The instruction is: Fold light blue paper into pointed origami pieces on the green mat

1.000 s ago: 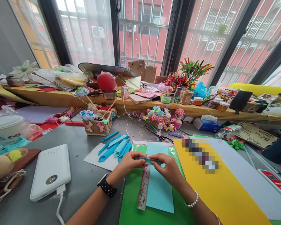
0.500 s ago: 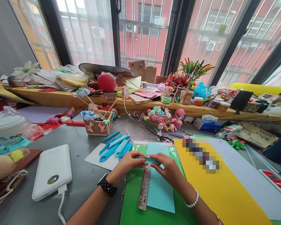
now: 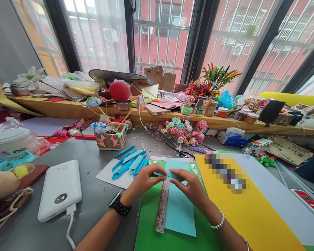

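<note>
Between my two hands is a small folded strip of light blue paper (image 3: pixel 170 175), partly hidden by the fingers. My left hand (image 3: pixel 149 177) pinches its left end between thumb and fingers. At the other end, my right hand (image 3: pixel 186 179) grips it the same way. Beneath the hands lies a light blue paper sheet (image 3: pixel 180 212), on top of a green sheet (image 3: pixel 149 223). A patterned ruler (image 3: pixel 162 209) rests along the left edge of the blue sheet. Several folded blue paper strips (image 3: pixel 131 162) lie on a white sheet (image 3: pixel 107 176) to the left.
A white power bank (image 3: pixel 60 191) with a cable lies on the grey table at left. Yellow card (image 3: pixel 246 212) covers the right. Behind stand a decorated box (image 3: pixel 111 139), crocheted flowers (image 3: pixel 179 129), scissors and a tissue box (image 3: pixel 232 138). A crowded ledge (image 3: pixel 107 111) runs below the window.
Both hands keep the folded paper in about the same place. My fingers have shifted on it, and the strip now looks tilted more away from view. The camera has moved slightly.
</note>
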{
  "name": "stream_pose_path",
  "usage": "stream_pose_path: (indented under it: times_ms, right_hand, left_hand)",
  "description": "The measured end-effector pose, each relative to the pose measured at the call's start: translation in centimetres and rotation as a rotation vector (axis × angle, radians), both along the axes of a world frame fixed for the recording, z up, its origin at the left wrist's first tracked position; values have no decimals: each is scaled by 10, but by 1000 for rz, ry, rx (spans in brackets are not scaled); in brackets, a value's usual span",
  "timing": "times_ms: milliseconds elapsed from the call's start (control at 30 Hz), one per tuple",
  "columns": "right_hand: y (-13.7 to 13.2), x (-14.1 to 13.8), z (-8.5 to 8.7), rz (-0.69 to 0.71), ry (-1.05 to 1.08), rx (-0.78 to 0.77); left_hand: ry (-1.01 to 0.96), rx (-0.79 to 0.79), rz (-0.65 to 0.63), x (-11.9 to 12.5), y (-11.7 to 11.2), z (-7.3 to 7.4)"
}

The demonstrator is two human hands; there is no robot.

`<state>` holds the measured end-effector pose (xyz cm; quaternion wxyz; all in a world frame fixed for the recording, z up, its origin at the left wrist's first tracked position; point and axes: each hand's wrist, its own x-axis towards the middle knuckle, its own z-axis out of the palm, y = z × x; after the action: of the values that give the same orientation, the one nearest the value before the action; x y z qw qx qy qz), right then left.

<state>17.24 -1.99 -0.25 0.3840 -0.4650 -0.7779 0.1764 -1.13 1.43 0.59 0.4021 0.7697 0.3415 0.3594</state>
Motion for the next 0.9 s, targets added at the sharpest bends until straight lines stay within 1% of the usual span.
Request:
stream_pose_path:
  times_ms: [100,200,300,433,667,733,900]
  right_hand:
    - [0,0,0,18,36,-5]
    - [-1,-1,0,23,103,-34]
    - [-1,-1,1,18,176,-65]
    - [0,0,3,55,168,-79]
    - [0,2,3,118,155,-19]
    - [0,2,2,103,139,4]
    - [2,2,0,6,128,40]
  left_hand:
    - [50,137,-2,0,-1,1]
    - [44,186,15,0,-2,1]
    - [32,185,31,0,-2,2]
    - [48,185,29,1,-4,5]
    - [30,202,65,1,-2,3]
    - [7,190,78,0,-2,3]
    - [-44,130,111,1,-2,3]
